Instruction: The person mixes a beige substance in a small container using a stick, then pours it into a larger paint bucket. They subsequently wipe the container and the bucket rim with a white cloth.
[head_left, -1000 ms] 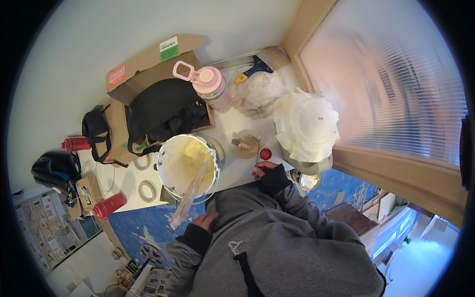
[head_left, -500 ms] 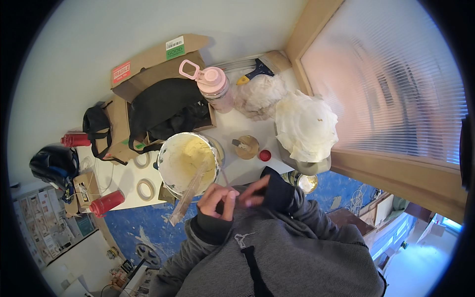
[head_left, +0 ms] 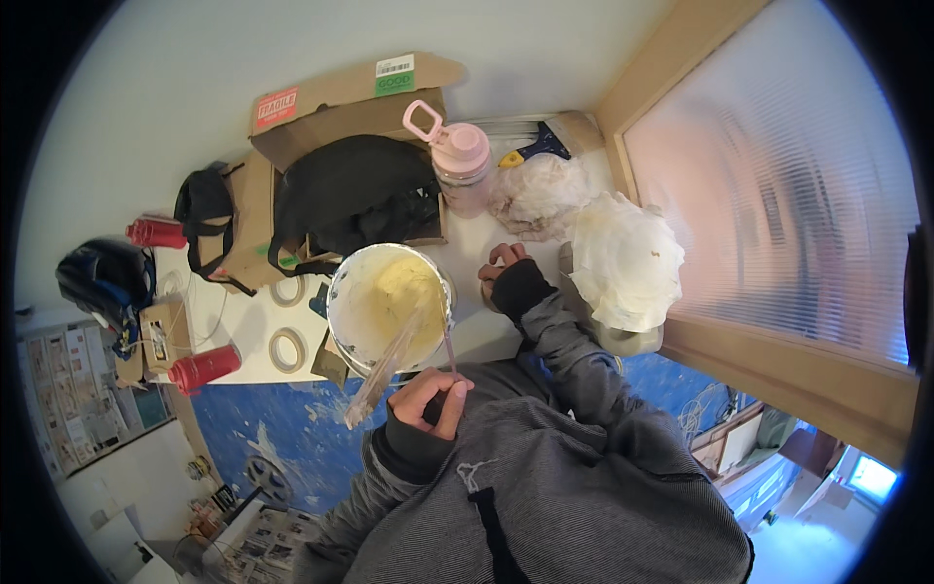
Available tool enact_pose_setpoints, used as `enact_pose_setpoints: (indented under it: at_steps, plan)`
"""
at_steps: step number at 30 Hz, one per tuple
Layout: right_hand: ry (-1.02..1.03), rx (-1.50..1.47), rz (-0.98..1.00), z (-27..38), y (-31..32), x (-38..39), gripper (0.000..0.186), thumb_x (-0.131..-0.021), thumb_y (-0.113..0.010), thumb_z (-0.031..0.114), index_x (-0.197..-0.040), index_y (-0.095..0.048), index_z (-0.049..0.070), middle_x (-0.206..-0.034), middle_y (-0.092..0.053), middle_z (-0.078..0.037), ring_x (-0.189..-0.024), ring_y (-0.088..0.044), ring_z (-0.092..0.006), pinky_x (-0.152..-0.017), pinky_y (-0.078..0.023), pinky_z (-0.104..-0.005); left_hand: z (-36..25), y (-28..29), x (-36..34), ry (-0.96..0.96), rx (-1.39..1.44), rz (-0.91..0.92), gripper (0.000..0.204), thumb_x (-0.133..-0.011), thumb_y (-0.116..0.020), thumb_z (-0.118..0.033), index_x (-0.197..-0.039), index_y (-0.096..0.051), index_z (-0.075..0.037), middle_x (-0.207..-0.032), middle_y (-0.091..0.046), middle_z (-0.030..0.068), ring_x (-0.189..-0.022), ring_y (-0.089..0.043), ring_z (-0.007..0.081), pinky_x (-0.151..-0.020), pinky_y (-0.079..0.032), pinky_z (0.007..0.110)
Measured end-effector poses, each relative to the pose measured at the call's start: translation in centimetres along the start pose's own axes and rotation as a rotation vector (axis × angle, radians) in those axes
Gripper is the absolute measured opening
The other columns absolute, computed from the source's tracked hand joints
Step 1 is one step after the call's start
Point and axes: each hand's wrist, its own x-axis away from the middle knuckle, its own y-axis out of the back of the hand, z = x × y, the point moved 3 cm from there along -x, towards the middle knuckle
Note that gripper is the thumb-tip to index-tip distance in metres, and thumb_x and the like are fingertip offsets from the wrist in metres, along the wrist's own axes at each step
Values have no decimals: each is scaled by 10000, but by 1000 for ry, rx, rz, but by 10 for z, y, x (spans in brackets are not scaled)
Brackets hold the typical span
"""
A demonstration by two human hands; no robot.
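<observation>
With the bucket (head_left: pixel 352 316) serving as clock centre, the right hand (head_left: pixel 506 265) is now reaching to 2 o'clock, no longer meeting the left, over a partly hidden tan disc (head_left: pixel 487 295); its fingers are curling, grip unclear. The left hand (head_left: pixel 428 397) is therefore holding the thin stick (head_left: pixel 449 348) alone, pinching it at 5 o'clock. The white table (head_left: pixel 477 336) is supporting tape rolls (head_left: pixel 286 350) at 8, while blue flooring (head_left: pixel 292 428) is showing at 7.

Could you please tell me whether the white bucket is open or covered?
Open: the white bucket is uncovered at the top, and pale yellow material shows inside.
</observation>
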Motion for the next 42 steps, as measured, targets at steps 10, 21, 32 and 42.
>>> enact_pose_setpoints:
  at_steps: [10,21,32,42]
  plan:
    - [59,-55,-78,-3,42,37,208,-770,-633,109,-977,-622,87,-885,-600,-97,-868,-597,-295,-718,-495,-412,6,-2,5,17,38,61,25,-870,-607,5,-868,-627,20,-781,-639,104,-633,-583,146,-608,-453,257]
    - [-37,-209,-89,7,30,51,176,-814,-648,68,-989,-645,85,-780,-641,-115,-753,-635,-316,-624,-509,-414,12,-6,8,15,58,52,31,-865,-626,-8,-887,-641,7,-752,-621,84,-587,-556,132,-561,-435,252]
    - [-43,-193,-190,7,40,46,198,-793,-628,27,-986,-633,73,-826,-646,-128,-780,-636,-318,-646,-511,-412,12,-10,10,69,42,104,40,-883,-593,14,-884,-631,25,-777,-628,85,-637,-566,125,-603,-446,251]
    - [-32,-74,-62,6,52,55,327,-724,-608,-14,-1041,-609,69,-826,-633,-132,-796,-631,-346,-683,-522,-422,15,-13,11,55,54,74,40,-874,-609,2,-885,-646,13,-739,-606,74,-593,-541,114,-564,-423,243]
